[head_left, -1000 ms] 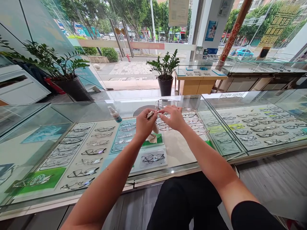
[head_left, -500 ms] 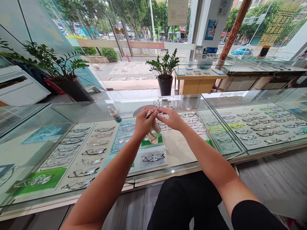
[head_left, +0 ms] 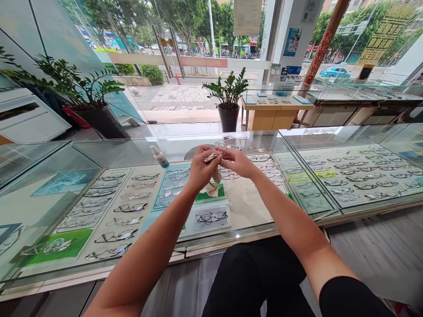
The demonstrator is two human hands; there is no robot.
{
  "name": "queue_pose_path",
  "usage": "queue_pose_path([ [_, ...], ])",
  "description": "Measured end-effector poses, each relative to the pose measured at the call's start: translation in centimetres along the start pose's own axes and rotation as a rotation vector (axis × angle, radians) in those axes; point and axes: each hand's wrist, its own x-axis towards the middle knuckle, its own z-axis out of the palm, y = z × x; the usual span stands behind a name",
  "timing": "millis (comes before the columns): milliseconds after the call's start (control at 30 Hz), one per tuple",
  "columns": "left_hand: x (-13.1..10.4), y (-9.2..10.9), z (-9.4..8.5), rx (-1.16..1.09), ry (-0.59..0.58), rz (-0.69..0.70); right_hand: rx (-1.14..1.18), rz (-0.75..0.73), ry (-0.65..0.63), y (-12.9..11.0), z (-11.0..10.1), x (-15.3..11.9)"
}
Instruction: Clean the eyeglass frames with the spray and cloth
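Above the glass counter my two hands meet. My left hand (head_left: 202, 171) is closed on a beige cleaning cloth (head_left: 212, 188), which bunches out between thumb and fingers and hangs below them. My right hand (head_left: 240, 164) pinches a pair of thin-rimmed eyeglasses (head_left: 222, 147); one round rim stands up beyond the fingertips. Fingers and cloth hide much of the frame, and the left fingertips touch or nearly touch it. A spray bottle (head_left: 159, 156) with a blue-green base stands on the counter, left of my left hand.
Under the glass counter top (head_left: 254, 211) lie rows of eyeglasses, among them a dark pair (head_left: 211, 217) on a pale tray. A round dark disc (head_left: 191, 152) lies behind my hands. Beyond the counter are a potted plant (head_left: 228, 116) and another display case (head_left: 277, 105).
Both hands have moved slightly right together. The raised rim of the eyeglasses has turned and sits lower, closer to the fingers. The cloth stays in my left hand.
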Motion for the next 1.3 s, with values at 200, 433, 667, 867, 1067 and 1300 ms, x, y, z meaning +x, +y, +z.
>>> queue_pose_path([
  [200, 0.09, 0.08, -0.23, -0.012, -0.002, -0.001, 0.130, 0.039, -0.091, -0.05, -0.19, 0.15],
  [433, 0.09, 0.01, -0.28, -0.012, -0.022, -0.005, -0.035, 0.014, -0.123, -0.13, -0.64, 0.20],
  [667, -0.01, 0.49, -0.14, 0.006, 0.011, -0.010, -0.159, -0.025, -0.081, -0.50, -0.30, 0.00],
  [867, 0.06, 0.03, 0.11, -0.229, 0.049, -0.183, -0.095, 0.010, -0.001, -0.47, -0.23, 0.13],
  [1067, 0.08, 0.00, 0.62, -0.245, 0.043, -0.128, -0.102, -0.040, 0.004, -0.63, -0.31, 0.22],
  [1300, -0.08, 0.24, 0.20, -0.113, 0.030, -0.098, -0.161, -0.073, 0.000, -0.73, -0.28, 0.17],
])
